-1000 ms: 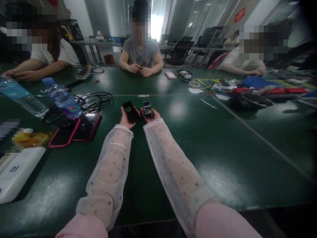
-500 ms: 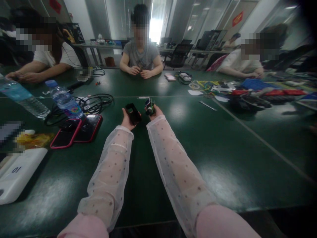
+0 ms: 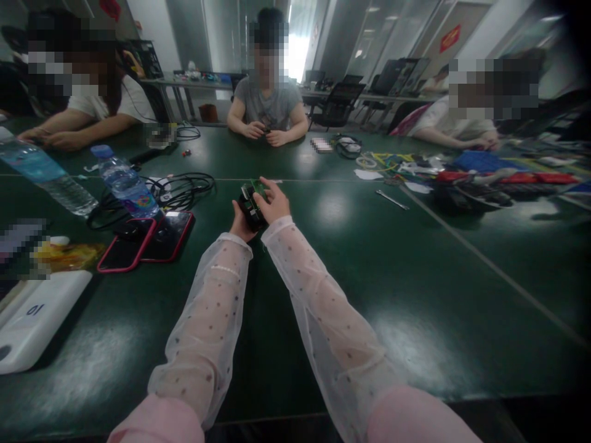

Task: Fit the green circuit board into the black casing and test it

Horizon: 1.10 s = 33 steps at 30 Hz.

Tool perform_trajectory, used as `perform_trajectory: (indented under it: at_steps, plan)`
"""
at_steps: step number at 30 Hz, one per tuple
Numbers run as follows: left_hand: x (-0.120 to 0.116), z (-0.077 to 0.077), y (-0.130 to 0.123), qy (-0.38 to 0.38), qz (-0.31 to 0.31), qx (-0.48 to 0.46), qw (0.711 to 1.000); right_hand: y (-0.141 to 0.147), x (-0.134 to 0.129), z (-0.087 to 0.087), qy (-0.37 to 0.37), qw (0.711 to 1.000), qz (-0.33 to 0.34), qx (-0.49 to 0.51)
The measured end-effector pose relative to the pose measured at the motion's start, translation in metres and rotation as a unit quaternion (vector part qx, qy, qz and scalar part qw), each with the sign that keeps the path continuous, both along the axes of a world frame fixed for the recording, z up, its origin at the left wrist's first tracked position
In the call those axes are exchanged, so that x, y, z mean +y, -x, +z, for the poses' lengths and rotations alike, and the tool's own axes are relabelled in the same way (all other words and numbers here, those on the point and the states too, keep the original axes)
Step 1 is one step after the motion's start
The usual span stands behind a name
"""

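In my left hand (image 3: pixel 241 225) is a small black plastic housing (image 3: pixel 255 219), gripped between thumb and fingers above the green table. My right hand (image 3: pixel 277 204) holds a green circuit board (image 3: pixel 250 192) with parts on it. The board is at the housing's open top, overlapping it; whether it sits inside cannot be made out. My right thumb and fingers press around the board's right side. Part of the housing is hidden behind the board and my right fingers.
Two red-edged phones (image 3: pixel 127 246), a white device (image 3: pixel 41 320), water bottles (image 3: pixel 124 184) and coiled black cable (image 3: pixel 189 186) lie to the left. A wrench (image 3: pixel 391 200) and a tool pile (image 3: pixel 480 175) lie to the right. Several people sit around the green table (image 3: pixel 462 295).
My right hand has moved left and turned over, bringing the circuit board from beside the black housing onto it. My left hand stays about where it was, still holding the housing.
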State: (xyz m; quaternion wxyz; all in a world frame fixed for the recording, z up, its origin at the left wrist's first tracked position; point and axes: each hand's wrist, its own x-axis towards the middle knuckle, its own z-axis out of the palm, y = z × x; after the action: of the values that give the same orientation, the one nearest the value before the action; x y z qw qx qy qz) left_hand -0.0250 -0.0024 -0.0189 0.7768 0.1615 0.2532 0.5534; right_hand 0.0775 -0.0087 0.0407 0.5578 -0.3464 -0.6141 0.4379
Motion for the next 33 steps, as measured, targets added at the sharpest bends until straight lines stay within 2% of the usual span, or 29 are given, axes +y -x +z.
perform_trajectory:
  at_steps: [4, 10, 16, 21, 24, 26, 30, 33]
  plan:
    - [-0.002, 0.001, 0.001, -0.007, 0.001, -0.026, 1.0, 0.003, -0.004, -0.004, -0.023, 0.997, -0.054, -0.055]
    - [-0.003, 0.001, 0.002, 0.008, 0.017, -0.009, 1.0, 0.004, -0.008, -0.005, -0.036, 0.979, -0.106, -0.173]
    - [-0.004, 0.003, 0.0, -0.014, 0.005, 0.008, 1.0, 0.003, -0.011, -0.009, -0.071, 0.967, -0.12, -0.213]
    - [-0.006, 0.005, 0.0, 0.013, 0.018, 0.009, 1.0, 0.006, -0.008, -0.017, -0.078, 0.965, -0.109, -0.224]
    - [-0.006, 0.003, 0.001, 0.019, 0.031, 0.003, 0.999, 0.008, 0.0, -0.023, -0.08, 0.977, -0.06, -0.187]
    - [-0.005, 0.002, 0.002, 0.034, 0.035, 0.002, 0.999, 0.008, 0.008, -0.026, -0.052, 0.989, -0.041, -0.13]
    - [-0.003, 0.003, 0.004, 0.077, 0.05, 0.001, 0.996, 0.0, 0.025, -0.036, 0.081, 0.996, -0.036, 0.017]
    - [-0.007, 0.007, 0.005, 0.075, 0.057, -0.027, 0.995, -0.015, 0.03, -0.049, 0.212, 0.965, -0.005, 0.153]
